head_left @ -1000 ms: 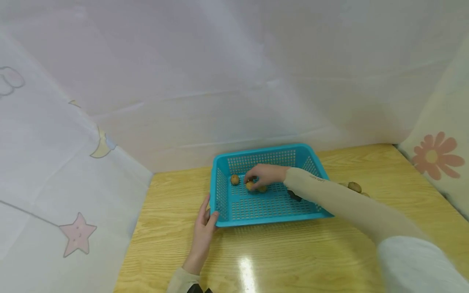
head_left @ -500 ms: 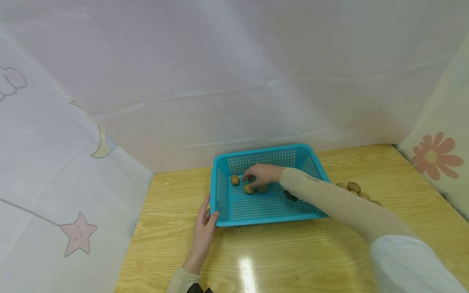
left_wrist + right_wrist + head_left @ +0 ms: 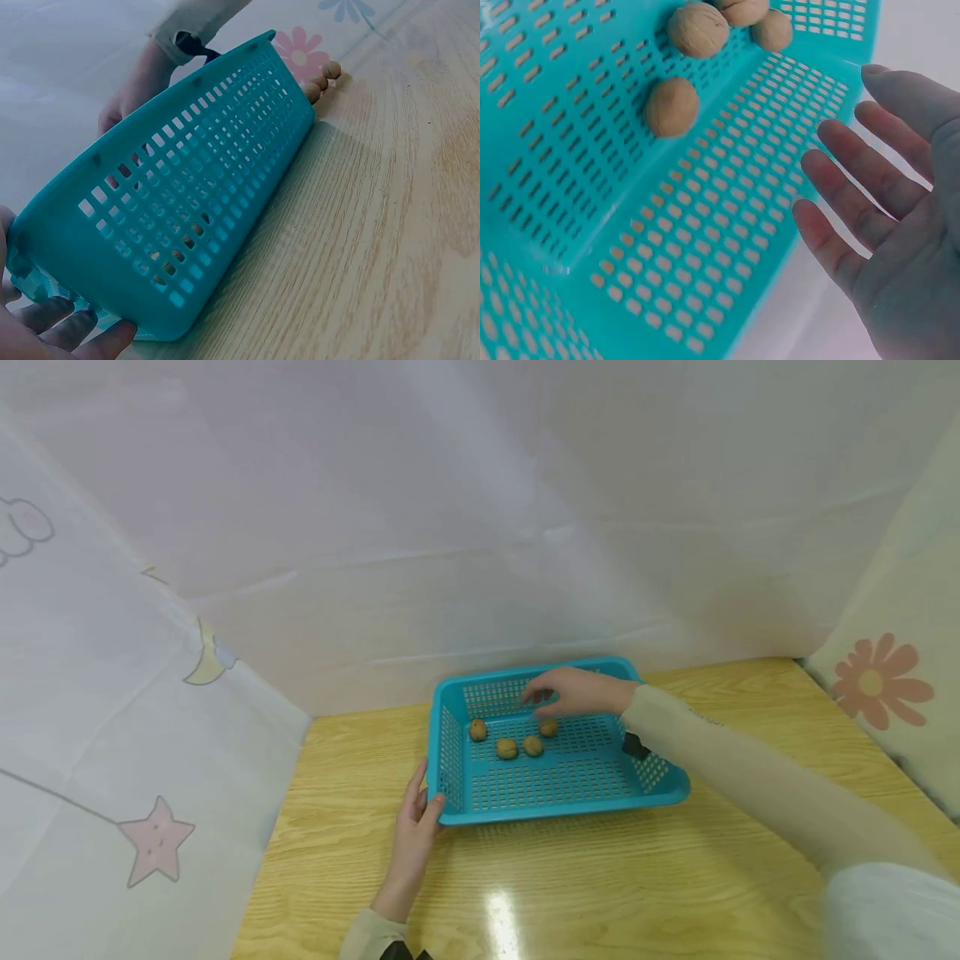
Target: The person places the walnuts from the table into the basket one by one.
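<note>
A blue plastic basket (image 3: 558, 810) with perforated walls stands on the wooden table. Inside lie several walnuts, among them one walnut (image 3: 477, 730) near the left wall and another walnut (image 3: 506, 748) beside a third. My left hand (image 3: 414, 839) grips the basket's front left corner; in the left wrist view the fingers (image 3: 71, 326) lie against its wall. Above the basket's back part hovers my right hand (image 3: 577, 692), empty, over the rearmost walnut (image 3: 548, 727). The right wrist view shows that hand (image 3: 900, 195) with its fingers spread and relaxed, apart from the walnuts (image 3: 671, 107).
More walnuts (image 3: 331, 70) lie on the table (image 3: 360, 225) beyond the basket's far end, in the left wrist view. In the head view my right forearm (image 3: 750, 777) crosses the basket's right end. A pale cloth (image 3: 375, 610) with printed figures stands behind the table.
My right hand has risen off the walnuts and moved back and to the right, its fingers now free. Walnuts it had covered show in the basket. My left hand keeps its place at the corner.
</note>
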A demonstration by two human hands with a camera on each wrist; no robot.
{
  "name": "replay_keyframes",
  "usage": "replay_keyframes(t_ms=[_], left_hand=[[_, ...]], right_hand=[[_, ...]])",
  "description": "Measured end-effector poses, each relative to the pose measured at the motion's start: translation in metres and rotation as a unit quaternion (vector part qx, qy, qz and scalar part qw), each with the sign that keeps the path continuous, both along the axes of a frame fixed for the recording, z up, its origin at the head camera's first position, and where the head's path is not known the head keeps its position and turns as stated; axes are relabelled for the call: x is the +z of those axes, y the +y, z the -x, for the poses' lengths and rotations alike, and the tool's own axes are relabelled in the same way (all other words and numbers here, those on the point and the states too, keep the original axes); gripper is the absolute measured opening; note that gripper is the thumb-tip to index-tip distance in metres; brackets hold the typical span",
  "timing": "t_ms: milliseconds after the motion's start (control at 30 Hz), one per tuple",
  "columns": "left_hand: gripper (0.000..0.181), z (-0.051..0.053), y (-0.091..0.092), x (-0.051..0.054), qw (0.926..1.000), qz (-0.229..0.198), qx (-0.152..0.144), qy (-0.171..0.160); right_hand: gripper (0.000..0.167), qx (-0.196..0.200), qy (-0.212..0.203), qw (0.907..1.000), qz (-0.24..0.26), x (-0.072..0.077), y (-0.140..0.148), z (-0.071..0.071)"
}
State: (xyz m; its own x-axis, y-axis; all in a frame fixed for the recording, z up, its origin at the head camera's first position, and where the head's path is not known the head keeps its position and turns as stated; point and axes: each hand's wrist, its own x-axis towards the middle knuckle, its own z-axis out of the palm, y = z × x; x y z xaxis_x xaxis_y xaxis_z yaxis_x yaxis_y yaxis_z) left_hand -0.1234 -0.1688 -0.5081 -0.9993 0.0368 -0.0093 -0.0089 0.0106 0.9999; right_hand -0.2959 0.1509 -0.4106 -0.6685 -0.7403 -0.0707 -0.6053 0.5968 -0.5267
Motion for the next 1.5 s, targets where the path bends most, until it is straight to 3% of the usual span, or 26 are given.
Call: replay_keyframes(t_ms=[233, 533, 1067, 1500], left_hand=[[0.065, 0.003, 0.0, 0.0, 1.0, -0.005, 0.0, -0.003], [0.064, 0.005, -0.002, -0.001, 1.0, -0.005, 0.003, -0.005], [0.065, 0.003, -0.004, 0.0, 1.0, -0.002, 0.002, -0.001], [0.065, 0.002, -0.003, 0.003, 1.0, -0.008, 0.0, -0.002]], right_hand=[[0.034, -0.012, 0.046, 0.9986, 0.025, 0.02, 0.03, -0.019], [0.03, -0.039, 0.072, 0.996, 0.036, 0.025, 0.076, -0.036], [0.029, -0.114, 0.079, 0.9901, 0.021, 0.013, 0.152, -0.079], [0.031, -0.192, 0.095, 0.9766, -0.015, -0.009, 0.216, -0.121]])
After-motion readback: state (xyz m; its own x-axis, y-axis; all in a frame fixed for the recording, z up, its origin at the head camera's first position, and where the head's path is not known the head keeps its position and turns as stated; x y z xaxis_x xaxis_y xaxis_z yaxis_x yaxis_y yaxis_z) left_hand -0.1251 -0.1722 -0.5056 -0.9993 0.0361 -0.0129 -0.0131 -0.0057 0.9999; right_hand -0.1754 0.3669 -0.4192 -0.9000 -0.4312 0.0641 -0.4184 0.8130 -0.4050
